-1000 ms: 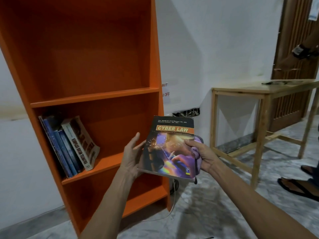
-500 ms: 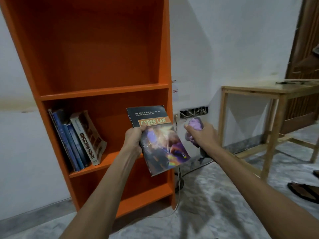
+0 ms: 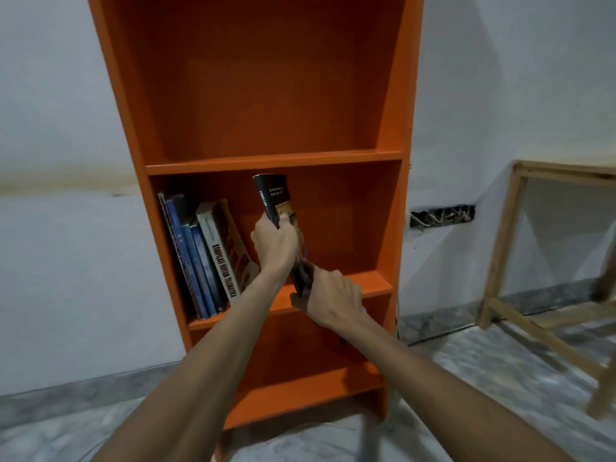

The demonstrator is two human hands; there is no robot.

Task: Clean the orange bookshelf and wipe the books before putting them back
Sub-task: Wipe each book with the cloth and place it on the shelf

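Two bare forearms reach in from the bottom edge over the grey marbled floor. The right hand comes first: it sits low, right at the front edge of the second shelf, knuckles up, with its fingers curled and its thumb clamped round the bottom end of the Cyber Law book. Whether anything else is tucked in that palm, I can't tell.

Just above and behind it, the left hand is wrapped tight round the middle of the book, thumb on the cover side. The book stands nearly upright with its black spine facing us, and its top almost reaches the shelf above. It's inside the middle compartment of the orange bookshelf, about halfway along. The right hand hides its bottom, so there's no telling if it rests on the board.

To the left, at that shelf's left end, a row of leaning books tilts against the side wall, blue spines first, then a white-spined book nearest the hands but apart from the held book. The top compartment shows only orange board.

Further back there's a white wall with a ragged hole showing wires, and a wooden desk at the right edge.
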